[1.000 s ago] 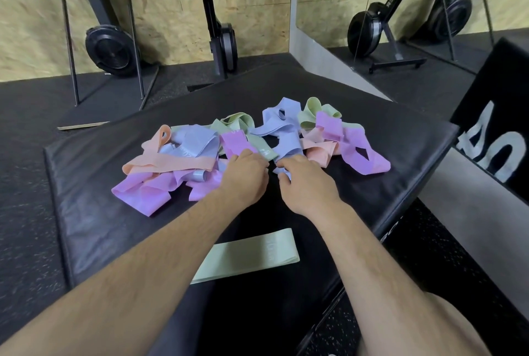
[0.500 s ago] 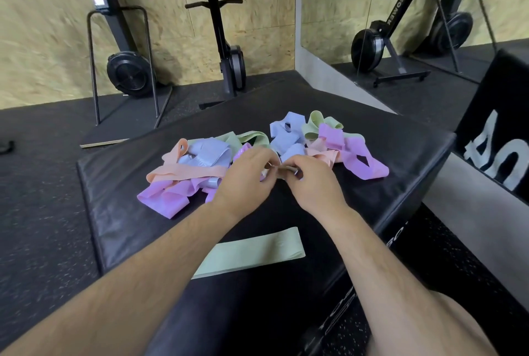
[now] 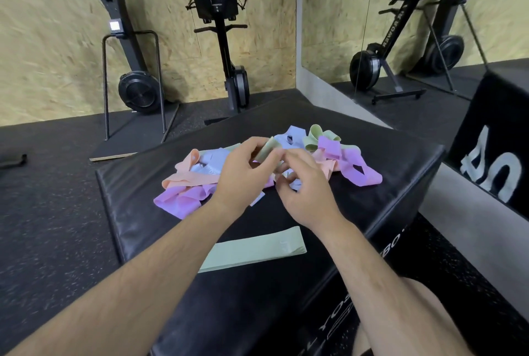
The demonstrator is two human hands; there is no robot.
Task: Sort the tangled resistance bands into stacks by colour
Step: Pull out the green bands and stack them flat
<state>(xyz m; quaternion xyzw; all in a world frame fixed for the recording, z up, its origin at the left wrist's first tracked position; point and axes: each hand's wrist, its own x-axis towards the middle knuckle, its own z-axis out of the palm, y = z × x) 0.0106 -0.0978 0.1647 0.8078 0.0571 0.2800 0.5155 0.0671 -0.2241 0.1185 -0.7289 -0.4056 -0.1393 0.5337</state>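
A bare knee is cut off at the lower right of the frame, and both forearms run in from the bottom corners. One green band lies flat and alone on the black pad in the lower middle, where it lay half a second ago.

Above it, at the frame's centre, the left hand pinches a green strip between thumb and fingertips and holds it up over the heap. Half a second earlier that hand sat low at the heap's near edge, meeting the other. The right hand is just beside it with curled fingers that reach toward the strip and a blue fold. Its knuckles hide the contact, so whether it grips anything cannot be told.

The hands cover the middle of the heap. To their left a peach band crosses over a purple band and pale blue ones. To their right, blue, green, peach and purple loops are knotted together; where one ends and the next begins is hard to make out.

Farther back a rower stands upright at the board wall in the upper middle. A mirror fills the upper right, its machines cut off by the top edge.
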